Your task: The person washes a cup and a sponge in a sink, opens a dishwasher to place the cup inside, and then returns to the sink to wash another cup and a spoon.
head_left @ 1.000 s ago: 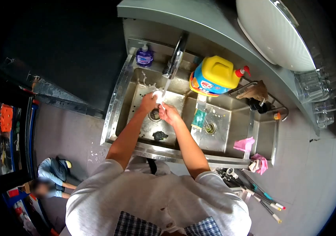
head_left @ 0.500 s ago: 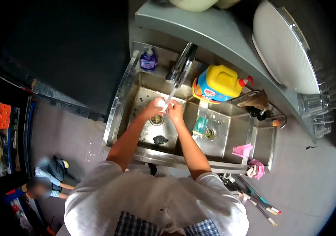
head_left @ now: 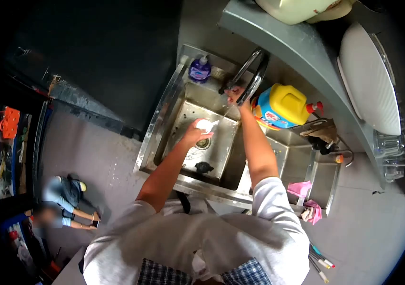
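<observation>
My left hand point(head_left: 193, 135) is over the left sink basin point(head_left: 171, 128), its fingers closed around a small white piece, perhaps a little cup or bowl point(head_left: 205, 125). Part of that piece is hidden by the hand. Up at the faucet point(head_left: 258, 78), my right hand point(head_left: 235, 96) grips near its base where the handle is; the spout covers some of the fingers. A thin stream of water point(head_left: 226, 112) falls from the spout toward the basin. Below my left hand are the drain point(head_left: 203, 143) and a dark scouring pad point(head_left: 204, 167).
A purple soap bottle point(head_left: 199, 70) stands at the back left corner. Right of the faucet is a yellow detergent jug point(head_left: 285, 105). Pink cloths point(head_left: 300, 188) hang by the right rim. A grey shelf point(head_left: 278, 35) overhangs the sink. Another person point(head_left: 62, 199) is low at left.
My right hand has left the white piece and moved up to the faucet. My left hand still holds the piece. The water stream looks thinner, and the view has shifted.
</observation>
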{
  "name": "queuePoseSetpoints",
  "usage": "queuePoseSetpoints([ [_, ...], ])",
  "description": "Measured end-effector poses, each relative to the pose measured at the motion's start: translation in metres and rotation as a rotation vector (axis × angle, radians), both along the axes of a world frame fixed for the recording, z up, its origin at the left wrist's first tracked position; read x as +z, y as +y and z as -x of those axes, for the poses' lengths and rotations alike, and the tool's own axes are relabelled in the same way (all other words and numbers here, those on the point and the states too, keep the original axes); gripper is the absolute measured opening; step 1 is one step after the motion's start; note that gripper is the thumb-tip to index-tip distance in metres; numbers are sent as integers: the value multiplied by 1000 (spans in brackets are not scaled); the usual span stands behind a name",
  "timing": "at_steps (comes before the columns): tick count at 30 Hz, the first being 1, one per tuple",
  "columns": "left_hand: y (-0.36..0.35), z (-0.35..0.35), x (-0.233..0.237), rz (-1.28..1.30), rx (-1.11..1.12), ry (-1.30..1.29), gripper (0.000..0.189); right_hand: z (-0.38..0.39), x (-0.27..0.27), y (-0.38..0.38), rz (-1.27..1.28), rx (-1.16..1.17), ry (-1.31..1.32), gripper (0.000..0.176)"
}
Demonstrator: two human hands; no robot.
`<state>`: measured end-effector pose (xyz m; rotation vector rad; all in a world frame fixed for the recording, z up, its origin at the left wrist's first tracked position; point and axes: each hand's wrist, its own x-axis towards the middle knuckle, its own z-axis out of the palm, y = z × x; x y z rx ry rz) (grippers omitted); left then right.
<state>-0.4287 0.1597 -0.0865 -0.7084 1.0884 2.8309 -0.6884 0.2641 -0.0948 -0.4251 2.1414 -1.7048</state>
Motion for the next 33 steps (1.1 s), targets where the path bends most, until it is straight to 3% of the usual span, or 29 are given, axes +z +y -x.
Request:
queuePoseSetpoints([
  [4, -1, -24, 28, 138, 38, -12, 33, -40, 0, 3, -203, -158, 311, 20],
  [6, 1, -37, 40, 209, 55, -7, 30, -55, -40, 17, -171, -72, 161, 13],
  [7, 1, -42, 43, 234, 86, 16, 29, -115, 28, 21, -67, 42, -145, 18],
  [9, 3, -55, 49, 287, 131, 55, 26, -172, 78, 38, 29, 263, -577, 38],
  [11, 11, -64, 52, 362, 148, 57, 26, -201, 94, 53, 142, 386, -653, 34],
  [14, 28, -77, 50, 900, 126, 197, 28, -216, 88, 71, 25, 525, -433, 24],
  [16, 40, -90, 90, 1246, 109, 275, 29, -218, 81, 83, -23, 693, -427, 21],
  [19, 51, -100, 108, 1219, -105, 142, 24, -226, 88, 96, -93, 782, -286, 18],
  [21, 59, -108, 130, 1487, -150, 217, 23, -241, 92, 100, -126, 708, -105, 21],
  [23, 66, -108, 137, 1685, -143, 292, 22, -248, 89, 99, -166, 620, 436, 31],
  [25, 72, -104, 128, 1812, -75, 358, 23, -255, 102, 98, -375, 543, 673, 34],
  [29, 79, -114, 139, 1810, 4, 167, 35, -244, 99, 95, -400, 548, 850, 27],
  [33, 57, -163, 140, 1866, 48, 118, 41, -224, 142, 117, -493, 381, 826, 20],
])
